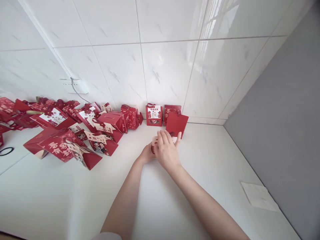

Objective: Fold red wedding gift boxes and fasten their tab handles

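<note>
A small red gift box with a white printed tag is between my hands on the white tabletop. My left hand grips its left side, with most of the fingers hidden behind the box. Over the front and upper part lies my right hand, fingers stretched out and thumb apart, covering most of the tag. Just behind, a plain red box stands tilted, close to the right thumb. An upright red box with a picture tag is against the wall behind my left hand.
Several red gift boxes with tags and ribbons crowd the left side. A white socket strip with a grey cable sits on the tiled wall. On the right are a white paper and a grey panel. A black ring lies far left.
</note>
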`<state>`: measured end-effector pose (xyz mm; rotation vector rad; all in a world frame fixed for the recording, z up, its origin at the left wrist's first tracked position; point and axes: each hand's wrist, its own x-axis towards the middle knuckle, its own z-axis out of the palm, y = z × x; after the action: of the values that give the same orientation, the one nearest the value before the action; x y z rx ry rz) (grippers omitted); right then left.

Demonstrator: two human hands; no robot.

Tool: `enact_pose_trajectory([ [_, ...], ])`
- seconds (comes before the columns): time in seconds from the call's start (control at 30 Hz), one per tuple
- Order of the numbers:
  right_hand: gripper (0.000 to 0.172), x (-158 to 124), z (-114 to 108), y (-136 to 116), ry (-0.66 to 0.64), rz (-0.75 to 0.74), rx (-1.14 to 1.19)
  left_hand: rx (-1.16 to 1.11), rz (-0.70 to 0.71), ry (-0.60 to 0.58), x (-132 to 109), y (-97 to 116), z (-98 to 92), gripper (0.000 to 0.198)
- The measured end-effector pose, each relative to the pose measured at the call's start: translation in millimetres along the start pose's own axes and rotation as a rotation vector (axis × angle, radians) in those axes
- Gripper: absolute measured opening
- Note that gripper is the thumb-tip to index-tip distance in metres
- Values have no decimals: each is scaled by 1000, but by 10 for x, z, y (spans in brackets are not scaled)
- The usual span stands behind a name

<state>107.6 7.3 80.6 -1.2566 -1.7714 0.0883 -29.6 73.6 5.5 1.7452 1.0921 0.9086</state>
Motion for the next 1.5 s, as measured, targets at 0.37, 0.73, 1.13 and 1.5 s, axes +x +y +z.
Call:
enact_pose_trajectory([
  [0.37,52,-348,-339,385,15,-29,-92,-89,-115,-108,-14,-20,31,75],
  [0.73,21,113,-623,774,-14,121,448,-94,-134,-105,-20,-2,9,75],
  [1.13,23,142,-887,861,-265,145,436,-141,-180,-129,-28,10,16,77],
  [1.5,7,169,-1048,602,-461,160,361,-193,-184,-166,-41,30,13,80],
])
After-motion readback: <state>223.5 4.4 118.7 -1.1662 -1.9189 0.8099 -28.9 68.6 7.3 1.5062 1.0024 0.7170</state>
